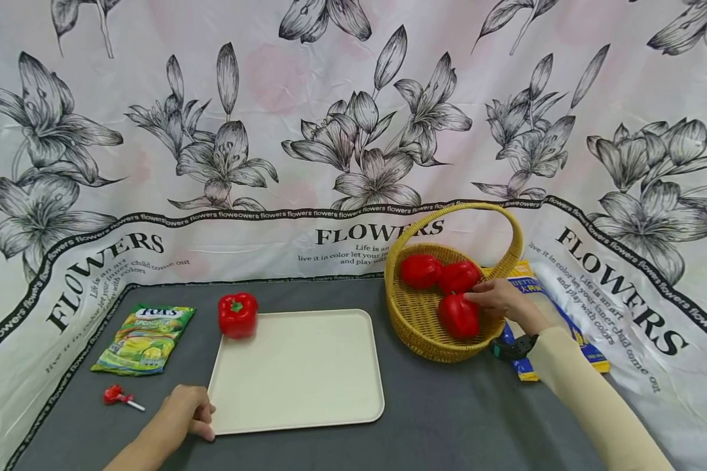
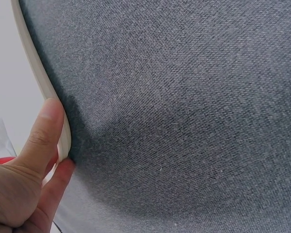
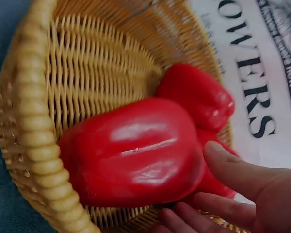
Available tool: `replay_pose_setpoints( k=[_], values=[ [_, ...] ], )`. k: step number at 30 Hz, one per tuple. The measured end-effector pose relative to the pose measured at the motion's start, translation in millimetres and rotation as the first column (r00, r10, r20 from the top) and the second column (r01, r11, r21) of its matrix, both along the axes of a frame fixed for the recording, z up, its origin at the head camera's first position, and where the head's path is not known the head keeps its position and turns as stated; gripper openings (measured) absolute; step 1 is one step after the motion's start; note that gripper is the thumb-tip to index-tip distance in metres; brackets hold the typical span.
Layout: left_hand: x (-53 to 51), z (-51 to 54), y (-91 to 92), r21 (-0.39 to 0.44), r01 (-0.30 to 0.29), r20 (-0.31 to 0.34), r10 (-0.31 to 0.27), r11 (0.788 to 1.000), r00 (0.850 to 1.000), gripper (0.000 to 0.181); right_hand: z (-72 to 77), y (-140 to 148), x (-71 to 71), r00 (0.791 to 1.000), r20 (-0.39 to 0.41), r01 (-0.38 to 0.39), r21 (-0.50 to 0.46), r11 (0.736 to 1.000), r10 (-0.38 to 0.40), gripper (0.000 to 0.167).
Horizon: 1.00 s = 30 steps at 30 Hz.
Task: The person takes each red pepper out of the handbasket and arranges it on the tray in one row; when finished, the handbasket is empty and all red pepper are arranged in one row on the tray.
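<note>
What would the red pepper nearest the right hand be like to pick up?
That red pepper is probably stiff, as its plump sides show no sag. Its glossy skin may be slippery, and its rounded shape could let it roll if nudged.

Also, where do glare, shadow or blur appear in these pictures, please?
Right wrist: glare streaks the glossy red bell pepper, and the yellow wicker basket looks slightly soft at its near rim; left wrist: shadow darkens the grey woven cloth beside the cream rectangular tray; head: mostly even light.
</note>
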<state>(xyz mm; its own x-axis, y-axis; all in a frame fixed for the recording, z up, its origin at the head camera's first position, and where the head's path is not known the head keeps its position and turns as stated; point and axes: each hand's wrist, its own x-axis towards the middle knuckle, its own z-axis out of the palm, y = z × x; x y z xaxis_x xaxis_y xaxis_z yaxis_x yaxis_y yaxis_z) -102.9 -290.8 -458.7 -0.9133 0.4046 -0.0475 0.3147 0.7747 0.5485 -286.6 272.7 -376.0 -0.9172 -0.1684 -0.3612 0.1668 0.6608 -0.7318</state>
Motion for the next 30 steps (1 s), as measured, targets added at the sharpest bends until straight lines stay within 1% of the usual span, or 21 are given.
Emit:
replay_pose_setpoints(
  k=[2,4,5,8,12,15,17,19,21,23,27,28,30],
  values=[
    [0.5,-1.4,0.1,0.026,0.021,-0.001,-0.021,0.999,1.000,0.029,-2.6,1.0,-3.3,0.999,0.047,-0.005,0.010,1.000,0.004,0.060],
    [0.8,-2.8,0.1,0.047,0.024,0.015,-0.025,0.999,1.000,0.028,-3.6,1.4,-6.0,0.996,0.088,-0.009,0.009,1.000,0.008,0.058],
    [0.8,-3.5,0.2,0.058,0.025,0.023,-0.026,0.998,0.999,0.028,-4.1,2.0,-7.6,0.994,0.110,-0.022,0.004,1.000,0.022,0.057],
    [0.5,-5.4,-0.1,0.071,0.021,0.037,-0.024,0.997,0.999,0.028,-4.5,2.8,-11.3,0.980,0.195,-0.031,-0.062,0.998,0.043,0.055],
    [-0.4,-6.9,-0.7,0.072,0.015,0.040,-0.018,0.997,0.999,0.028,-6.4,5.2,-15.2,0.957,0.283,-0.009,-0.175,0.984,0.059,0.045],
    [-0.9,-7.3,-0.8,0.064,0.012,0.021,-0.014,0.998,1.000,0.028,-9.0,7.2,-16.6,0.948,0.312,0.014,-0.230,0.973,0.059,0.033],
    [-1.2,-6.8,-0.1,0.045,0.001,0.010,-0.002,0.999,1.000,0.028,-9.7,7.6,-16.2,0.945,0.323,0.022,-0.245,0.969,0.060,0.026],
    [-1.4,-5.8,0.5,0.023,-0.011,0.002,0.011,1.000,1.000,0.028,-10.5,7.7,-15.6,0.941,0.331,0.015,-0.266,0.964,0.077,0.021],
    [-1.2,-5.0,0.5,0.019,-0.019,0.009,0.019,1.000,1.000,0.029,-11.5,7.5,-15.4,0.941,0.329,0.014,-0.271,0.963,0.079,0.018],
    [-1.3,-4.0,0.4,0.016,-0.019,0.011,0.019,1.000,1.000,0.029,-12.3,6.7,-15.2,0.943,0.320,-0.002,-0.270,0.963,0.091,0.029],
    [-0.6,-3.2,0.7,-0.012,-0.033,-0.002,0.033,0.999,0.999,0.030,-12.0,4.1,-15.2,0.947,0.301,-0.037,-0.240,0.970,0.111,0.063],
    [-0.5,-3.0,1.1,-0.021,-0.037,-0.008,0.037,0.999,0.999,0.030,-11.1,3.2,-15.1,0.946,0.301,-0.048,-0.237,0.970,0.121,0.066],
    [-0.1,-2.8,1.8,-0.037,-0.048,-0.019,0.047,0.998,0.999,0.031,-9.4,1.9,-16.0,0.939,0.318,-0.051,-0.246,0.968,0.130,0.062]
  ],
)
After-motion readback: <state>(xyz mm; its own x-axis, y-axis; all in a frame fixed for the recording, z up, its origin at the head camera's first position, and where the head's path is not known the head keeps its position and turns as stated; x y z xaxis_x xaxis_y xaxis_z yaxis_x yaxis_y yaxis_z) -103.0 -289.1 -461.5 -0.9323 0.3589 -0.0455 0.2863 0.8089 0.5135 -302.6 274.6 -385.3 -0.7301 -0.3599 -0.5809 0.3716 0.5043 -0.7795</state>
